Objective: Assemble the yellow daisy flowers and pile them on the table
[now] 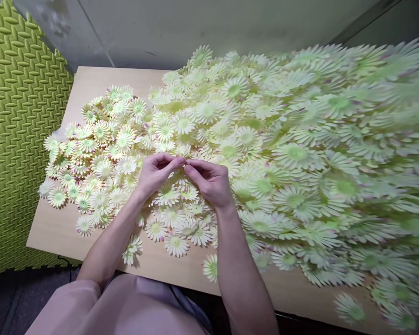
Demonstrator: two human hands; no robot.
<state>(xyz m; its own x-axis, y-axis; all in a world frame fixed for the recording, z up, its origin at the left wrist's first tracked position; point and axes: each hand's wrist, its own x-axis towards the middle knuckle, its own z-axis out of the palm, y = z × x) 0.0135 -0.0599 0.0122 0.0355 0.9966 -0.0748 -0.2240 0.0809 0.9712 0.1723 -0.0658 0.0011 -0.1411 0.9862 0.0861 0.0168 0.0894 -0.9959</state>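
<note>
Where the wooden table (63,232) meets the green foam mat (17,139), a great heap of pale artificial daisy heads (282,153) covers the board. Over its near middle the left hand (155,173) and right hand (211,182) meet fingertip to fingertip, both pinched closed on something too small to make out, directly above one loose daisy (167,193).

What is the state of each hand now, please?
Left hand: fingers pinched, whether on a flower cannot be told.
Right hand: the same, fingertips meeting the left's.
</note>
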